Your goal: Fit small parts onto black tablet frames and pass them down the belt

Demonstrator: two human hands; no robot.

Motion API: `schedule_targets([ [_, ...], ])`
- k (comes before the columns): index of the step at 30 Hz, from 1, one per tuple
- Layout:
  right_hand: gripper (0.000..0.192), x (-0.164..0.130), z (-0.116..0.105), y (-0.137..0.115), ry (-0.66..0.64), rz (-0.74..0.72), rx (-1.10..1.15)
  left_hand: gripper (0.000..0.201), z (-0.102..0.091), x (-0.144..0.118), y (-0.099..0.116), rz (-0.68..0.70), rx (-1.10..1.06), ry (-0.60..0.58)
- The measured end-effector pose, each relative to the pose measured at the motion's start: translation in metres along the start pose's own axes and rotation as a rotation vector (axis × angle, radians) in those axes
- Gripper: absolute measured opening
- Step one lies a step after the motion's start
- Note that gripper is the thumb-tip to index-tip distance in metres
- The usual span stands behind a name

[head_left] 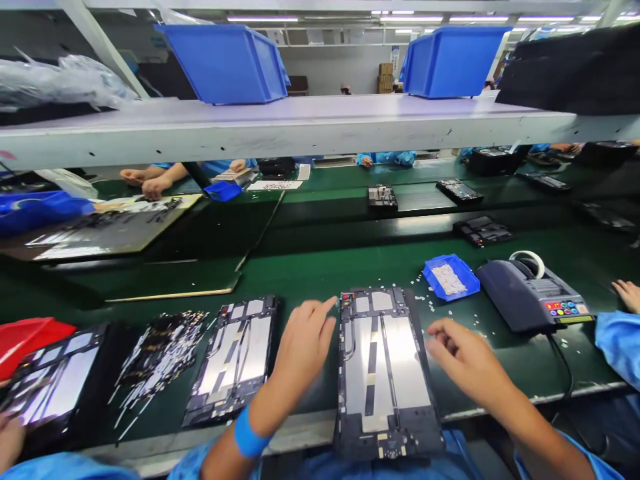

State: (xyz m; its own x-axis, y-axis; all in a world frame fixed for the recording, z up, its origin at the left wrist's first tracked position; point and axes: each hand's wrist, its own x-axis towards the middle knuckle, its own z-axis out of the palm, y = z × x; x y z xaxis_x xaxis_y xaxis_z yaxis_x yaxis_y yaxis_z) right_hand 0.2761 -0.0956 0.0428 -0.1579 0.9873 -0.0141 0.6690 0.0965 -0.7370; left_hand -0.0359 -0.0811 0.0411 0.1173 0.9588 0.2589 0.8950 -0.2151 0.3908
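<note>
Beside the tablet frame [385, 373], both hands seemingly spread.

Green bench, non-handled items only

Small blue tray [451, 277] of pale bits just left of grey tape dispenser [533, 295]; second open tablet frame [235, 360] beside heap of thin strips [160, 357], third frame [53, 387] and red bin [25, 337] at far left; two blue bins [225, 63] [450, 60] up on white shelf [300, 127]; black assemblies [383, 197] across belt
</note>
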Motion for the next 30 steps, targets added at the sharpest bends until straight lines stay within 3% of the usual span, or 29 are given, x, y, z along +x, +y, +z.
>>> schedule_targets([
  [3, 0.022, 0.016, -0.005, -0.023, -0.017, -0.112, -0.006, 0.045, -0.002, 0.053, -0.006, 0.273, 0.193, -0.076],
  [5, 0.017, 0.024, -0.006, -0.036, -0.059, -0.174, -0.009, 0.043, 0.002, 0.07, -0.011, 0.418, 0.247, -0.11],
  [7, 0.015, 0.033, -0.003, -0.045, -0.084, -0.2, 0.0, 0.031, 0.005, 0.074, -0.015, 0.492, 0.247, -0.078],
  [11, 0.015, 0.07, 0.012, -0.062, -0.111, -0.248, 0.062, 0.018, 0.006, 0.064, -0.021, 0.581, 0.15, 0.135],
  [15, 0.021, 0.117, 0.036, -0.078, -0.314, -0.222, 0.203, 0.021, 0.008, 0.057, -0.019, 0.657, -0.024, 0.281],
  [18, 0.014, 0.133, 0.05, -0.082, -0.414, -0.144, 0.29, 0.018, 0.012, 0.051, -0.016, 0.558, -0.209, 0.258],
  [25, 0.01, 0.117, 0.057, -0.08, -0.225, -0.255, 0.239, 0.005, 0.02, 0.031, -0.001, -0.005, -0.661, 0.114],
  [30, 0.011, 0.114, 0.057, -0.083, -0.204, -0.333, 0.109, 0.009, 0.021, 0.037, 0.007, -0.188, -0.824, 0.064],
])
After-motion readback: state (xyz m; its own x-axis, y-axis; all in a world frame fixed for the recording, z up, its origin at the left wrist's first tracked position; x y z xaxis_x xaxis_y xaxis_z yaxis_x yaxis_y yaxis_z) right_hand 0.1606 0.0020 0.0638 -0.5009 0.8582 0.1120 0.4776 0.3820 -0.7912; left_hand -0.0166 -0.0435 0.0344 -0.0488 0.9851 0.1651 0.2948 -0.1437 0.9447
